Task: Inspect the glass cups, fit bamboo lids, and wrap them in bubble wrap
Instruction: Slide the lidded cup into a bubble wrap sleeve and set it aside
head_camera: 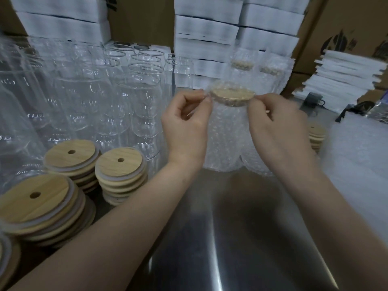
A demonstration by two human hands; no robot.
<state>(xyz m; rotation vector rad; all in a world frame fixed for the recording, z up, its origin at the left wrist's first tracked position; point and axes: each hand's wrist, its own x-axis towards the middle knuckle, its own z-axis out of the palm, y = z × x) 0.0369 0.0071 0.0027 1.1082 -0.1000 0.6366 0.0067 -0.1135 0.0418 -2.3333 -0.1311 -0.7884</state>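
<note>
A glass cup in bubble wrap [227,135] stands upright on the steel table [241,227], with a bamboo lid [232,95] on top under the wrap. My left hand [185,122] pinches the wrap's top edge at the lid's left side. My right hand [275,124] pinches the wrap at the lid's right side. Several bare glass cups [138,97] stand in rows to the left. Stacks of bamboo lids [121,173] with straw holes sit in front of them.
Two more wrapped, lidded cups [270,74] stand behind the one I hold. White flat boxes [207,30] are stacked at the back, white sheets [344,78] at the right. A sheet of bubble wrap [361,156] lies at the right, with another lid stack [316,135] next to it.
</note>
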